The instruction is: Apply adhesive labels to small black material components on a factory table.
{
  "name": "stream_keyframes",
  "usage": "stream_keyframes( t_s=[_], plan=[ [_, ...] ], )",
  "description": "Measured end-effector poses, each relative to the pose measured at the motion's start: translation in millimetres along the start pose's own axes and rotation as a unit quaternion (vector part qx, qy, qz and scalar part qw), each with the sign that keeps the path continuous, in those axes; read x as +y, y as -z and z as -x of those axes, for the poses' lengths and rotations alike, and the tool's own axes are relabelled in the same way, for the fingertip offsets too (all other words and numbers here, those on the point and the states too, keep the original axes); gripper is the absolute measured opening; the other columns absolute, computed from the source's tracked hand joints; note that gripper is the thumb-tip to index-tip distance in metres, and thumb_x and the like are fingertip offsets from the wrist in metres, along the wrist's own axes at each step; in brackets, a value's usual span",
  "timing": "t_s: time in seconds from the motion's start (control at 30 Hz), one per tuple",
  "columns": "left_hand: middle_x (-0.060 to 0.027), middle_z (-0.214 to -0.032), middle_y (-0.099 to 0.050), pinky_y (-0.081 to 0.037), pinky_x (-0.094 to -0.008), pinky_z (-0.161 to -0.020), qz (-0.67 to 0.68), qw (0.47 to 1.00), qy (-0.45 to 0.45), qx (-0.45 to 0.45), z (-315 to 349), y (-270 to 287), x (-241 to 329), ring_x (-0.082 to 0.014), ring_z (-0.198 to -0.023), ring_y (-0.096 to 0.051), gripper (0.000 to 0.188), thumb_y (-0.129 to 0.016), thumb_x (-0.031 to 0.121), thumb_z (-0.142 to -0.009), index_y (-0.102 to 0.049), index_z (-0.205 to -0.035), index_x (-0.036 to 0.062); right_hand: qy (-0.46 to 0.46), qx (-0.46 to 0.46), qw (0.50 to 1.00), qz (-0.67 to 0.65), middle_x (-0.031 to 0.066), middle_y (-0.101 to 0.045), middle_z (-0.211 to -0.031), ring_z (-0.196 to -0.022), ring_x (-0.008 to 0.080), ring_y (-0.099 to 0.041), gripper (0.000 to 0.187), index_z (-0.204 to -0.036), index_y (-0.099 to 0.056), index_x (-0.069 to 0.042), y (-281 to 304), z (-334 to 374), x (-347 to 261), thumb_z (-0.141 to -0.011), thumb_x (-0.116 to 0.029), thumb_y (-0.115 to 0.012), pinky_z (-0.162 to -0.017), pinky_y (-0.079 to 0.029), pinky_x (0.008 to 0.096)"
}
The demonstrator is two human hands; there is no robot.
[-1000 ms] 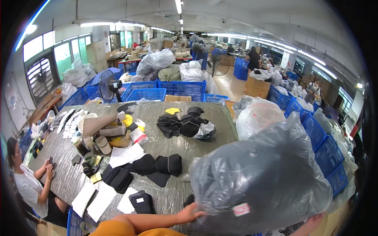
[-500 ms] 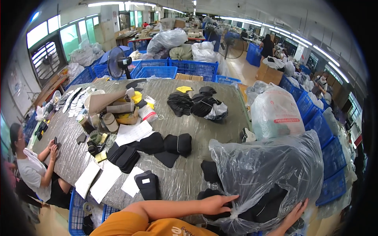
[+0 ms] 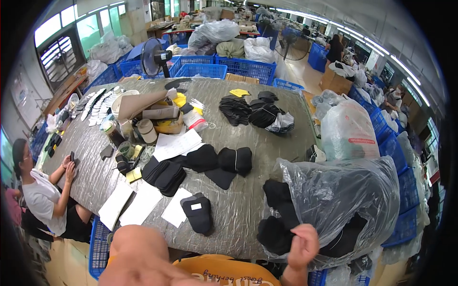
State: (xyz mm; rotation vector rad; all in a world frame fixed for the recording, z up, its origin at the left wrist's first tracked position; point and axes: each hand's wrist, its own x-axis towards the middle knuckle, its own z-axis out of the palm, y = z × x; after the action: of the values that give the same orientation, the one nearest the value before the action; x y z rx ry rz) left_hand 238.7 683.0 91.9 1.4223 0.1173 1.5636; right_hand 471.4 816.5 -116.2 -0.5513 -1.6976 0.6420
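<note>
A: anyone got tips for handling that clear plastic bag (image 3: 336, 183)? It's well to the right of the labelled black stack (image 3: 198, 218), and the right hand (image 3: 305, 245) is over that side of the stack too, a bit closer to the person

B: yeah, watch the loose black pieces (image 3: 274, 237) to the right of that stack. The fingers look bent and bunched right beside them, can't tell if they're pinching film, a piece or nothing. I'd grip just the film and lift slowly so nothing drags

A: and the other side?

B: left arm (image 3: 140, 245) is left of the stack, can't make out its fingers. I'd want them steadying the pieces, cos thin film probably clings
</note>
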Motion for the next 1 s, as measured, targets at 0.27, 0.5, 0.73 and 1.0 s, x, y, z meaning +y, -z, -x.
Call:
stream_keyframes(
  t_s=[0.27, 0.5, 0.73, 1.0],
  plan=[
    [-0.0075, -0.114, -0.065, -0.048, -0.0408, -0.08, -0.041, 0.966, -0.23, -0.113, 56.4, 53.0, 38.3, -0.022, -0.094, -0.062, 0.026, -0.051, 0.024, -0.095, -0.069, -0.103, 0.0077, -0.134, -0.242, 0.959, 0.055, 0.0125, -0.063, -0.085, -0.077, 0.0304, -0.062, 0.01, -0.088, -0.062, -0.001, -107.9, 42.6, 38.9, -0.078, -0.004, -0.064, -0.068, -0.05, 0.035],
    [-0.0191, -0.11, -0.059, -0.047, -0.048, -0.077, 0.011, 0.933, 0.059, -0.354, 161.9, 127.7, 74.4, -0.0314, -0.094, -0.059, 0.034, -0.049, 0.029, -0.097, -0.059, -0.108, -0.0013, -0.361, -0.268, 0.891, 0.063, 0.0171, -0.063, -0.1, -0.088, 0.0283, -0.063, 0.038, -0.107, -0.059, 0.001, -198.6, 108.0, 93.3, -0.08, -0.025, -0.07, -0.076, -0.05, 0.0361],
    [-0.0167, -0.111, -0.056, -0.053, -0.0373, -0.081, -0.124, 0.691, 0.595, 0.391, 303.8, 201.0, -127.3, -0.0256, -0.095, -0.061, 0.051, -0.052, 0.03, -0.095, -0.039, -0.132, -0.0032, -0.57, -0.269, 0.77, 0.101, 0.0311, -0.054, -0.122, -0.113, 0.0357, -0.056, 0.091, -0.123, -0.046, 0.015, -232.5, 140.3, 153.9, -0.064, -0.047, -0.079, -0.094, -0.045, 0.0384],
    [-0.0145, -0.116, -0.054, -0.055, -0.0371, -0.081, -0.038, 0.681, 0.58, 0.445, 319.7, 205.7, -212.2, -0.0237, -0.098, -0.06, 0.044, -0.055, 0.013, -0.093, -0.036, -0.13, -0.0006, -0.548, -0.307, 0.771, 0.103, 0.0208, -0.061, -0.104, -0.095, 0.0279, -0.062, 0.07, -0.113, -0.049, 0.01, -229.9, 148.5, 142.0, -0.063, -0.026, -0.083, -0.082, -0.05, 0.0367]
  ],
)
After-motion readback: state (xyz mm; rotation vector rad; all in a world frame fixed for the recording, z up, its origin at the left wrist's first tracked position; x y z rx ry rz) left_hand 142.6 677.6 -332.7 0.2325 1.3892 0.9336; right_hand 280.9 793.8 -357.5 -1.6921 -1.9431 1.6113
